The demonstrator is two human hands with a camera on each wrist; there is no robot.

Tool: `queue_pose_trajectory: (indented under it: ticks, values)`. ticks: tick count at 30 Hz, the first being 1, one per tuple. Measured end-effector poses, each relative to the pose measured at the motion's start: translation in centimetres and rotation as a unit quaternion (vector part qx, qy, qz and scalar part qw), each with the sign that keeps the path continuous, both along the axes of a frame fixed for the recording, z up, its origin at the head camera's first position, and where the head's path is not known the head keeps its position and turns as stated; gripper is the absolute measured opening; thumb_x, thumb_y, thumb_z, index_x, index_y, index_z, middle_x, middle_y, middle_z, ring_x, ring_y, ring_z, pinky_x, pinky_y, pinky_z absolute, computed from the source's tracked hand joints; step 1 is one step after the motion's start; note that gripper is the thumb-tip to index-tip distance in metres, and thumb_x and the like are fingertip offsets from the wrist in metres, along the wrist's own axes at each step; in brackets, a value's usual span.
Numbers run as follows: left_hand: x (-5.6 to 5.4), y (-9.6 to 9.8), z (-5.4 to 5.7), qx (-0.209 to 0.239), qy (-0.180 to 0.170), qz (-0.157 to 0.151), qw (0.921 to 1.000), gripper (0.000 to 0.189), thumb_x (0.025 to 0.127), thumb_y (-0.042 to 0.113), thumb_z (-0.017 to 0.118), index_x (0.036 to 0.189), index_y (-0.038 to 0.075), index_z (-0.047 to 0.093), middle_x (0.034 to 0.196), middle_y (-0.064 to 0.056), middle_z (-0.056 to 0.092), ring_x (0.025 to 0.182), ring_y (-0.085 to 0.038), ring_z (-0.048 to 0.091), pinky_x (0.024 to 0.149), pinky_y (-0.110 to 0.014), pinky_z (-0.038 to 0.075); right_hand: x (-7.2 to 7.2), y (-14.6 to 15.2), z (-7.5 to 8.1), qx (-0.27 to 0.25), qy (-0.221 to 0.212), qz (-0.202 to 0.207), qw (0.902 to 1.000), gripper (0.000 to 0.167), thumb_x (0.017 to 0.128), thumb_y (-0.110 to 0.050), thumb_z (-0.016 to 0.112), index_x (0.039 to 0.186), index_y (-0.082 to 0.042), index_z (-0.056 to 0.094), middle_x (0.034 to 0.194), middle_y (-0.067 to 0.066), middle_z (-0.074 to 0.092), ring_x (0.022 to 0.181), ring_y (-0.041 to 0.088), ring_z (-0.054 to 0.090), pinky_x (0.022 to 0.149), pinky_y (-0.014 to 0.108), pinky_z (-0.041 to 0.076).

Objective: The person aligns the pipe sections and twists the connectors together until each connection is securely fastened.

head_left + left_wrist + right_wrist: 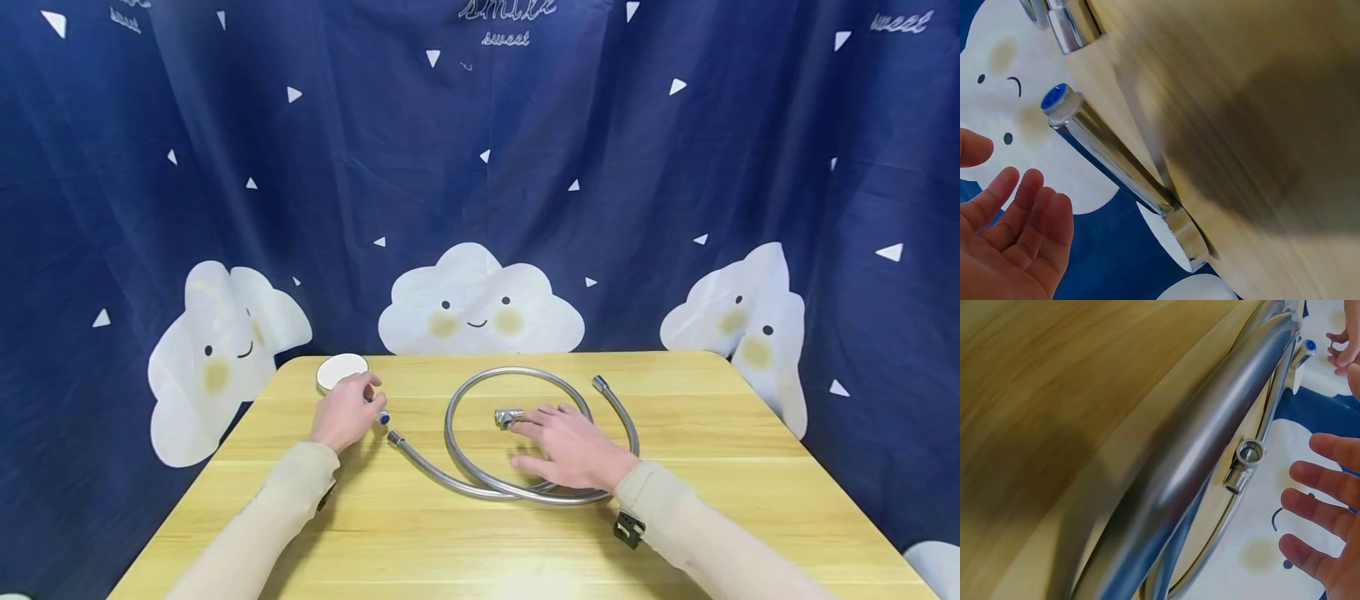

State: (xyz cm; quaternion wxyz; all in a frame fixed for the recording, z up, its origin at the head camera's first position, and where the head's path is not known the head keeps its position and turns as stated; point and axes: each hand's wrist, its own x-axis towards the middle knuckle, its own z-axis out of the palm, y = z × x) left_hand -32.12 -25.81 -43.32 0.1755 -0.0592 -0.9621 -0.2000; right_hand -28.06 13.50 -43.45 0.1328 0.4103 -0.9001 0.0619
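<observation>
My left hand (348, 411) hovers over a handheld shower head (342, 372) at the table's back left, fingers loosely bent. In the left wrist view its chrome handle (1113, 159), with a blue-cored end, lies apart from the fingers. My right hand (568, 446) spreads its fingers above a looped silver shower hose (517, 372), holding nothing. Just beyond those fingertips, inside the loop, sits a small chrome tee-shaped fitting (506, 417). In the right wrist view the fitting (1249, 464) shows its round open port beyond the hose.
One hose end (395, 438) lies near the shower head's handle, the other end (601, 383) toward the back right. Everything rests on a wooden table (465, 550). A dark blue curtain (480, 200) with cloud prints hangs behind its back edge.
</observation>
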Motion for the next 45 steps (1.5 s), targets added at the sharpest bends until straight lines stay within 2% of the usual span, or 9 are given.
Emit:
queue_pose_trajectory:
  ticks: [11, 16, 21, 29, 39, 45]
  values:
    - [0.0, -1.0, -0.3, 0.015, -0.024, 0.021, 0.9994, 0.028, 0.09, 0.028, 0.062, 0.111, 0.011, 0.069, 0.096, -0.004, 0.069, 0.086, -0.021, 0.064, 0.072, -0.044, 0.051, -0.1, -1.8, 0.1, 0.003, -0.001, 0.007, 1.0, 0.055, 0.098, -0.059, 0.052, 0.133, -0.019, 0.065, 0.137, 0.004, 0.064, 0.129, 0.026, 0.057, 0.106, 0.053, 0.043]
    - [-0.3, -1.7, -0.7, 0.011, -0.022, 0.03, 0.9992, 0.029, 0.09, 0.028, 0.061, 0.11, 0.01, 0.069, 0.094, -0.003, 0.07, 0.085, -0.022, 0.065, 0.072, -0.045, 0.051, -0.3, -2.7, 0.3, 0.011, 0.0, 0.008, 0.9999, 0.058, 0.098, -0.063, 0.047, 0.134, -0.02, 0.064, 0.137, 0.002, 0.063, 0.128, 0.022, 0.056, 0.105, 0.05, 0.045]
    - [-0.6, -2.2, -0.9, 0.005, -0.038, 0.043, 0.9983, 0.033, 0.089, 0.031, 0.06, 0.113, 0.01, 0.069, 0.095, -0.004, 0.071, 0.086, -0.025, 0.067, 0.073, -0.049, 0.052, -0.5, -3.7, 0.6, 0.018, -0.005, 0.011, 0.9998, 0.063, 0.098, -0.067, 0.042, 0.137, -0.021, 0.062, 0.137, 0.0, 0.062, 0.129, 0.02, 0.055, 0.105, 0.047, 0.045]
    - [-0.8, -2.6, -0.9, 0.005, -0.066, 0.06, 0.996, 0.038, 0.091, 0.034, 0.059, 0.12, 0.011, 0.066, 0.098, -0.004, 0.073, 0.091, -0.029, 0.068, 0.073, -0.051, 0.051, -0.9, -5.6, 0.9, 0.013, -0.014, 0.018, 0.9996, 0.059, 0.097, -0.061, 0.052, 0.138, -0.02, 0.06, 0.139, 0.001, 0.06, 0.13, 0.021, 0.054, 0.104, 0.048, 0.045]
    - [-1.1, -3.0, -1.4, 0.004, -0.076, 0.064, 0.995, 0.037, 0.09, 0.034, 0.06, 0.119, 0.011, 0.065, 0.096, -0.002, 0.074, 0.088, -0.027, 0.068, 0.071, -0.047, 0.051, -1.7, -8.6, 1.0, 0.02, -0.029, 0.037, 0.9987, 0.061, 0.096, -0.059, 0.054, 0.14, -0.017, 0.059, 0.143, 0.003, 0.058, 0.134, 0.023, 0.051, 0.109, 0.049, 0.042]
    - [-1.2, -3.1, -1.4, 0.007, -0.087, 0.066, 0.9939, 0.038, 0.092, 0.034, 0.06, 0.121, 0.01, 0.065, 0.098, -0.004, 0.074, 0.086, -0.026, 0.068, 0.068, -0.046, 0.05, -2.3, -10.3, 0.6, 0.03, -0.025, 0.044, 0.9983, 0.059, 0.096, -0.059, 0.054, 0.138, -0.018, 0.06, 0.14, 0.001, 0.06, 0.131, 0.021, 0.053, 0.105, 0.047, 0.045]
